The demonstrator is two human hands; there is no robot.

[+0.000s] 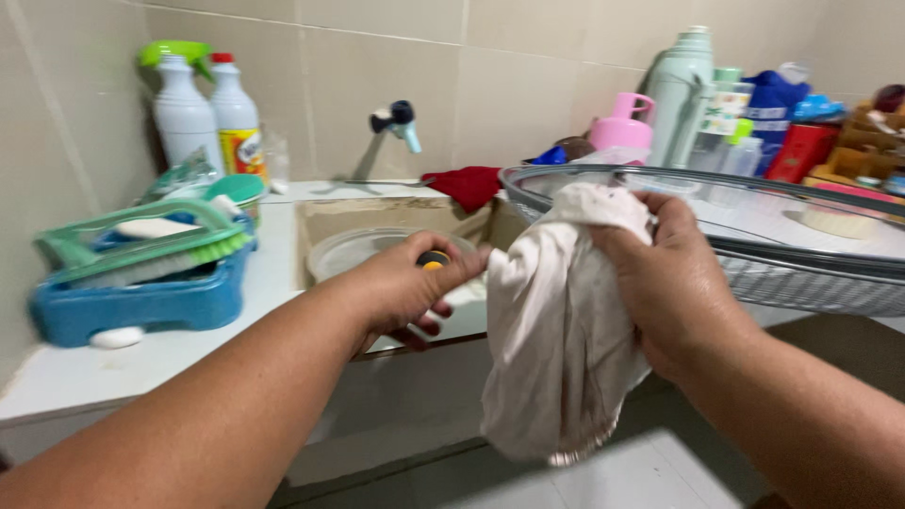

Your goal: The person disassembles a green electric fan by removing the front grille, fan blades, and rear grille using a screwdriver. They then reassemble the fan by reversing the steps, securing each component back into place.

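A wire rack [811,269] stands right of the sink [396,221], which holds a clear bowl [353,250]; a blue caddy [141,297] carries a brush [179,259]. The right hand [674,283] grips a cloth [556,330] wrapped over a tool whose handle [434,260] the left hand [405,292] clasps.

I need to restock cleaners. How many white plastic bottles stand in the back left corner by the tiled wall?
2. A white spray bottle with a green trigger stands furthest left; a white bottle with a red cap stands just right of it. The blue caddy in front may hide others.
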